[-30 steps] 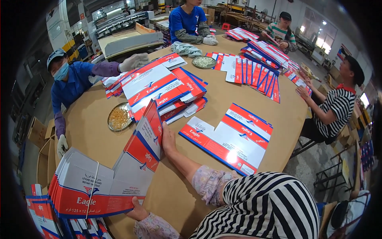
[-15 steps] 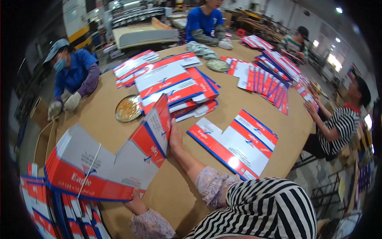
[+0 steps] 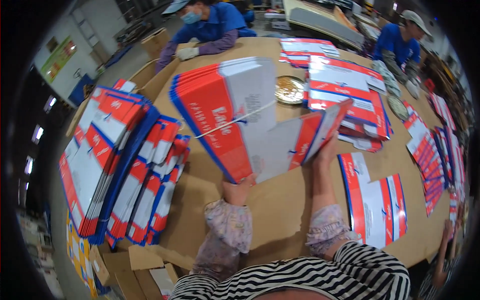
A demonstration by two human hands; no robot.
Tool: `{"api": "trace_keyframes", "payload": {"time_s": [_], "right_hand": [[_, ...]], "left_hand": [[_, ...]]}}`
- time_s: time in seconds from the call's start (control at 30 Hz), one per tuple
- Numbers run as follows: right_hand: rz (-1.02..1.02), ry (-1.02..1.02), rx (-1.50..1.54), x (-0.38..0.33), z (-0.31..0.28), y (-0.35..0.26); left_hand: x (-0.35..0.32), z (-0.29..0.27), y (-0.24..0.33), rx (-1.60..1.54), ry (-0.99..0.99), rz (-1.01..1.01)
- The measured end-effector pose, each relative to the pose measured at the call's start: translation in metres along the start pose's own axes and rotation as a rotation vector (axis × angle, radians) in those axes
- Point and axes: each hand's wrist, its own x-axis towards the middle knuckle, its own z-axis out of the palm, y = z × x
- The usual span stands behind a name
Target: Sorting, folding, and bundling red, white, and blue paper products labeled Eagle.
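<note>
Between my hands stands a bundle of red, white and blue cardboard box blanks (image 3: 282, 152), tilted above the table, with a pale band (image 3: 235, 120) stretched across its left part. My left hand (image 3: 237, 190) grips the bundle's lower edge, thumb in front. At its right end, my right hand (image 3: 327, 150) holds the bundle from the outer side; some of its fingers are hidden behind the card. To the right of my right forearm lies a small flat pile of box blanks (image 3: 372, 205).
Piled box blanks (image 3: 107, 160) stand at the left, above an open brown carton (image 3: 135, 275). A larger stack (image 3: 345, 95) and a round dish of orange-brown bits (image 3: 290, 90) lie beyond the bundle on the brown table (image 3: 280, 210). Co-workers in blue (image 3: 215, 25) sit across.
My view has swung left, bringing the left-hand piles and carton into sight. The bundle, held in both hands, is now more upright and turned, its banded end raised.
</note>
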Motion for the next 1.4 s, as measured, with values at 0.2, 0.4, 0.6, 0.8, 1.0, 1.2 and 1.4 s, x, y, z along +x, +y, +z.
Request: {"api": "trace_keyframes", "payload": {"time_s": [0.2, 0.4, 0.6, 0.8, 1.0, 1.2, 1.4], "right_hand": [[-0.049, -0.020, -0.068, 0.027, -0.018, 0.008], [0.020, -0.020, -0.034, 0.012, -0.009, 0.001], [0.037, -0.039, -0.019, 0.005, -0.008, -0.003], [-0.040, 0.009, -0.063, 0.020, -0.018, 0.009], [0.061, -0.021, 0.142, 0.027, -0.012, 0.011], [-0.038, 0.010, -0.027, 0.015, -0.007, 0.003], [-0.052, 0.002, 0.011, 0.005, -0.008, -0.005]], "left_hand": [[-0.002, 0.013, 0.006, -0.139, -0.083, -0.025], [-0.001, 0.005, 0.004, -0.228, -0.178, -0.013], [-0.003, 0.002, 0.001, -0.185, -0.188, -0.009], [-0.007, 0.010, 0.006, -0.211, -0.160, -0.086], [-0.006, 0.016, 0.010, 0.077, -0.025, -0.107], [-0.001, 0.013, 0.002, -0.155, -0.114, 0.099], [-0.006, 0.012, 0.007, -0.125, -0.106, 0.105]]}}
